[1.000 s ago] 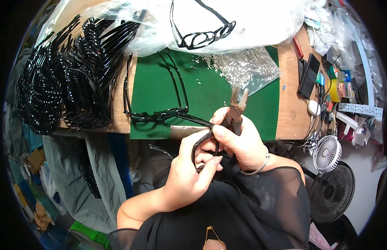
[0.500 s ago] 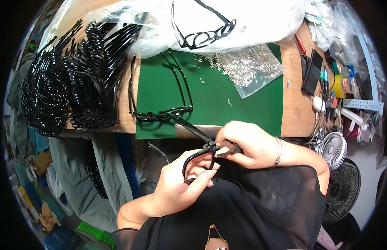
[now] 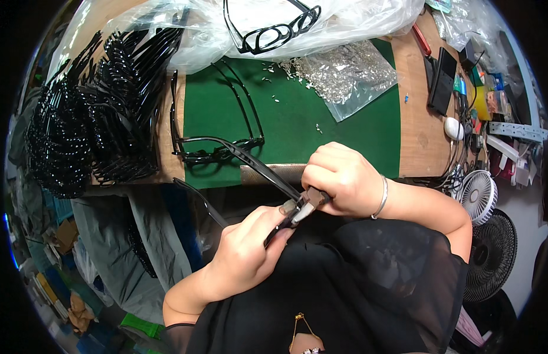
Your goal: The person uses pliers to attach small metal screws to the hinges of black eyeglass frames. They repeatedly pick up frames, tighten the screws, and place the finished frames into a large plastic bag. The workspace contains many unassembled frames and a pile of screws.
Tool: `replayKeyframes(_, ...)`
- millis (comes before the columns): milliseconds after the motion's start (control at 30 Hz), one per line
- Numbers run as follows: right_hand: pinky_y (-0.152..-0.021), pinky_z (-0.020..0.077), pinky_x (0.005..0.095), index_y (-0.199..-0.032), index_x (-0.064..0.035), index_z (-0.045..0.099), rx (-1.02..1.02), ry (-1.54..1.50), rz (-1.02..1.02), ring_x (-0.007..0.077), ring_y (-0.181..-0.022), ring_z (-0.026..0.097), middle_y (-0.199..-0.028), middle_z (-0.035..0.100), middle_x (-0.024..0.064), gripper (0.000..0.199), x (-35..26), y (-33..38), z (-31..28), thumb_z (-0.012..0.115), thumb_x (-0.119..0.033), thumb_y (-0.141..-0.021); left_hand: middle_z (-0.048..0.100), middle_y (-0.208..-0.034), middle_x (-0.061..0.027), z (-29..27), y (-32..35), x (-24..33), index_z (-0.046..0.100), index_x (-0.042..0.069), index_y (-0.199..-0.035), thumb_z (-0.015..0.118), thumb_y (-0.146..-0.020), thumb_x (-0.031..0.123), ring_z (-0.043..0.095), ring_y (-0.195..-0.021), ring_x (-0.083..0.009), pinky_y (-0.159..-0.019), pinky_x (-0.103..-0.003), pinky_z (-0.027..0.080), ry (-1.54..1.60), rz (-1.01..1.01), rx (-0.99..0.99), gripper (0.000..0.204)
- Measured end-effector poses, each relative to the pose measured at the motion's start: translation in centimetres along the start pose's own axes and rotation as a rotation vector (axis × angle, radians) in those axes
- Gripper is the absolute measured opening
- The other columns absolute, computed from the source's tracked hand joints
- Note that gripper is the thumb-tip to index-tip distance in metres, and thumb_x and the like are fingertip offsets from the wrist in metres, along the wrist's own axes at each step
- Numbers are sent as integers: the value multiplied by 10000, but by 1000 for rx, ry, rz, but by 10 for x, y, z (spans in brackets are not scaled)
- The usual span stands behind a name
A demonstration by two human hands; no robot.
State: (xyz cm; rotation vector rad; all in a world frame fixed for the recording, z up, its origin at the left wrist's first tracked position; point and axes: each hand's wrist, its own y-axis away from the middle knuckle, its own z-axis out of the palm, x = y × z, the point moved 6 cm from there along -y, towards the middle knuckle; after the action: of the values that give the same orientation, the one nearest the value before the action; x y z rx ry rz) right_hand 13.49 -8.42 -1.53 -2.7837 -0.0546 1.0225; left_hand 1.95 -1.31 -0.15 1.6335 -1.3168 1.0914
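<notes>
Below the near edge of the table, my left hand [image 3: 241, 251] grips a black eyeglass frame [image 3: 256, 163] by its front, with fingers and thumb closed round it. One temple of the frame reaches up and left over the table edge; the other sticks out past my left wrist. My right hand [image 3: 344, 183] is closed on a pair of pliers [image 3: 309, 205]. Their jaws meet the frame at its hinge corner, next to my left fingertips. My right palm hides the pliers' handles. Whether the jaws are clamped is too small to tell.
Another black eyeglass frame [image 3: 212, 155] lies on the green mat [image 3: 291, 133]. A clear bag [image 3: 359, 76] spills small shiny pieces. Black frames are heaped [image 3: 123, 109] at left, and one frame [image 3: 280, 38] rests on plastic sheeting. A phone [image 3: 442, 81] and fans [image 3: 479, 194] stand right.
The held frame has turned so its front now shows nearly edge-on and its second temple is in view. My right hand and the pliers have tilted downward at the hinge corner.
</notes>
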Motion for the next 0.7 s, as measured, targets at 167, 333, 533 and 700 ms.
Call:
replayKeyframes(167, -609, 407, 333, -795, -45, 505, -21, -70, 167, 269, -683, 494, -729, 485, 90, 278, 20, 12, -6, 710, -149, -639, 576, -899, -115, -2, 4, -15, 480, -63, -1083, 553, -783, -54, 592, -736, -146, -603, -235, 491, 213, -157, -17, 309)
replayKeyframes(333, -600, 427, 309, -806, -14, 507, 9, -356, 573, 241, -645, 533, -714, 529, 112, 228, 53, 28, 7, 649, -183, -748, 596, -950, -115, 4, -25, -33, 500, -57, -1063, 554, -818, 18, 601, -807, -126, -651, -239, 494, 140, -43, -124, 262)
replayKeyframes(533, -571, 422, 313, -792, -9, 525, 102, -418, 628, 239, -628, 540, -693, 528, 127, 214, 56, 28, 4, 634, -191, -761, 481, -1001, -126, -30, -59, -67, 458, 35, -1141, 665, -704, 176, 523, -799, -288, -729, -355, 437, -957, 140, 111, 503)
replayKeyframes(700, -591, 440, 321, -799, -21, 528, 18, -278, 577, 261, -644, 556, -710, 545, 131, 199, 52, 33, -3, 640, -178, -749, 487, -1015, -149, -48, -84, -58, 437, 21, -1132, 738, -652, 284, 517, -872, -274, -783, -338, 435, -532, 160, -81, 624)
